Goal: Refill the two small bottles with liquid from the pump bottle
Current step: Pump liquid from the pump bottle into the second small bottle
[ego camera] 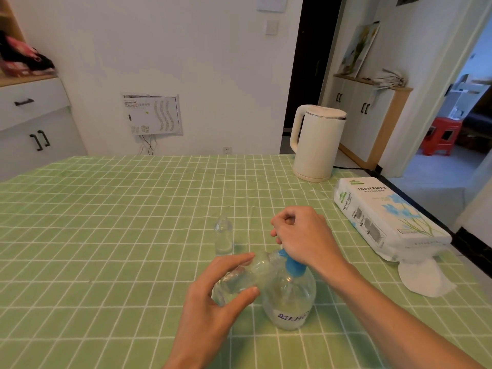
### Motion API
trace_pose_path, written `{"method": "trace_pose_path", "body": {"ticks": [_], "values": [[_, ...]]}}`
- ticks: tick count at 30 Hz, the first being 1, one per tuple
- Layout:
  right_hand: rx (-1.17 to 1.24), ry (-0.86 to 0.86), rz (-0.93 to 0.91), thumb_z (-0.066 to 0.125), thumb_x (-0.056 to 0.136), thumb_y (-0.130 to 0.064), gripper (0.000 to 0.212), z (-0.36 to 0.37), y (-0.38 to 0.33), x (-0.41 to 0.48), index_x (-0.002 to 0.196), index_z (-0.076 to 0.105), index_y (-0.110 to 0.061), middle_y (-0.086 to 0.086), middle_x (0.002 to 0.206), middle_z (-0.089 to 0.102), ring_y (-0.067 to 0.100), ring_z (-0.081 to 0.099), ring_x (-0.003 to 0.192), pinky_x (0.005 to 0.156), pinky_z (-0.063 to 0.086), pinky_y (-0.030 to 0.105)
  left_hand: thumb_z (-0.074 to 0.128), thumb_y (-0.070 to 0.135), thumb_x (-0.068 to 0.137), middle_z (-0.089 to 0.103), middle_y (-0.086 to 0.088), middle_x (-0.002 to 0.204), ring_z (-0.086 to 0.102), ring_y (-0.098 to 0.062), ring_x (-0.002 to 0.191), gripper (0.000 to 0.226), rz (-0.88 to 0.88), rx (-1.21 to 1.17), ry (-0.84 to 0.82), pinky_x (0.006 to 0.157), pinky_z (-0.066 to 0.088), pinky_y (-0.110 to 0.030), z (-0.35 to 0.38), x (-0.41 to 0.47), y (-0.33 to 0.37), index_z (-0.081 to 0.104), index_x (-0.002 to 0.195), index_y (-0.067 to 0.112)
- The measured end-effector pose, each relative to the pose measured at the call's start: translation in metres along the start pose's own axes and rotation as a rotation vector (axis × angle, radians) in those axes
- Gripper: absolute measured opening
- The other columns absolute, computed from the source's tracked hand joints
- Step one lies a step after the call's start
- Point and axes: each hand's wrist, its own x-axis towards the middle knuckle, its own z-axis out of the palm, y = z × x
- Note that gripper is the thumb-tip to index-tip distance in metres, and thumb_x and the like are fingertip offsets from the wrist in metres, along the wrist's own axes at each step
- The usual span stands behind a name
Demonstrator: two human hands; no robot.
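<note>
Green grid-checked cloth on worktop (106,222); rounded clear-plastic pump bottle (290,304) upright near the front, right hand (300,235) fingers curled over its blue pump top; left hand (213,296) fingers curled round tilted clear small bottle (239,278) against it; second small bottle (223,235) upright just behind

Left hand (213,296) in loose curl, right hand (303,235) fisted, palm down.

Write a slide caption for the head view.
Left hand holds a tilted small bottle against the pump bottle while the right hand grips its pump head; the second small bottle stands beyond.
</note>
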Motion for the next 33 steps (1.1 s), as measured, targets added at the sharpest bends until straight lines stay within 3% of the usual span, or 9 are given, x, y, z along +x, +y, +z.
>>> {"method": "trace_pose_path", "body": {"ticks": [11,15,17,21,27,31,33], "values": [[0.029,0.008,0.005,0.06,0.104,-0.024,0.028,0.005,0.003,0.0,0.084,0.079,-0.023,-0.011,0.078,0.08,0.015,0.079,0.076,0.079,0.068,0.048,0.09,0.004,0.078,0.077,0.012,0.118,0.07,-0.009,0.115,0.058,0.014,-0.01,0.008,0.095,0.046,-0.007,0.002,0.0,-0.002,0.074,0.119,0.043],[0.041,0.003,0.026,0.059,0.104,-0.023,0.029,0.008,0.006,-0.001,0.085,0.08,-0.019,-0.013,0.077,0.08,0.009,0.078,0.075,0.079,0.068,0.047,0.085,0.016,0.075,0.077,0.012,0.119,0.071,-0.009,0.114,0.052,0.006,-0.039,0.017,0.094,0.047,-0.006,0.006,0.0,-0.001,0.075,0.117,0.044],[0.034,0.007,0.023,0.058,0.104,-0.023,0.028,0.008,0.006,-0.002,0.088,0.08,-0.016,-0.011,0.077,0.08,0.012,0.078,0.075,0.079,0.069,0.049,0.084,0.016,0.075,0.078,0.013,0.119,0.071,-0.009,0.115,0.052,0.01,-0.031,0.017,0.094,0.046,-0.006,0.007,0.0,-0.002,0.074,0.118,0.044],[0.005,-0.021,0.033,0.056,0.105,-0.025,0.03,0.006,0.002,-0.003,0.1,0.079,-0.007,0.011,0.092,0.083,0.035,0.08,0.09,0.085,0.067,0.057,0.089,0.007,0.079,0.078,0.013,0.118,0.071,-0.008,0.114,0.057,0.005,-0.03,0.003,0.094,0.046,-0.006,0.004,-0.001,-0.002,0.075,0.117,0.045],[-0.108,-0.032,-0.015,0.058,0.101,-0.032,0.025,-0.003,-0.005,0.001,0.088,0.076,-0.019,-0.001,0.082,0.08,0.026,0.077,0.083,0.081,0.066,0.05,0.089,0.003,0.076,0.078,0.009,0.116,0.071,-0.01,0.112,0.059,0.0,-0.031,0.009,0.094,0.047,-0.007,0.004,0.0,0.0,0.075,0.115,0.045],[-0.067,-0.051,0.01,0.057,0.102,-0.032,0.031,-0.001,-0.003,0.0,0.093,0.078,-0.011,0.007,0.089,0.083,0.033,0.08,0.086,0.083,0.067,0.054,0.088,0.016,0.075,0.078,0.009,0.116,0.071,-0.01,0.113,0.051,0.018,-0.05,0.023,0.095,0.047,-0.008,0.004,0.0,0.003,0.075,0.115,0.045],[-0.041,-0.042,0.023,0.056,0.101,-0.03,0.031,0.001,-0.001,0.002,0.095,0.079,-0.01,0.008,0.091,0.084,0.035,0.08,0.089,0.084,0.067,0.056,0.091,0.012,0.076,0.078,0.009,0.117,0.071,-0.009,0.113,0.053,0.017,-0.04,0.024,0.094,0.047,-0.007,0.004,0.0,0.0,0.075,0.115,0.044]]}}
